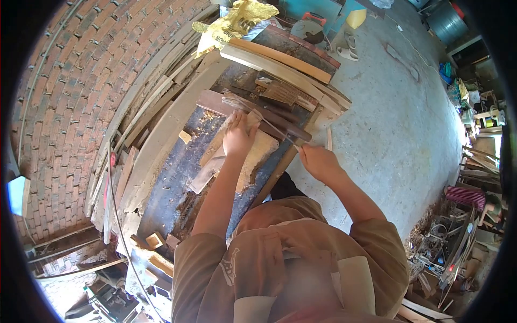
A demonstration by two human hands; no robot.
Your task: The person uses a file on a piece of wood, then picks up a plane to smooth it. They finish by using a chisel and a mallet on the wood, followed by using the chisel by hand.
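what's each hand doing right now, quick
Left hand: fingers laid over a wood piece; whether they grip it can't be told.
Right hand: closed, holding a long thin tool.

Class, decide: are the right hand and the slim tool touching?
Touching. The head view shows the right hand gripping the near end of the slim tool.

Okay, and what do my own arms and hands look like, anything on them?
Your left hand and right hand are ungloved, with no watch or band visible. Loose brown short sleeves cover the upper arms, leaving the forearms bare. A pale outline print sits beside the left sleeve.
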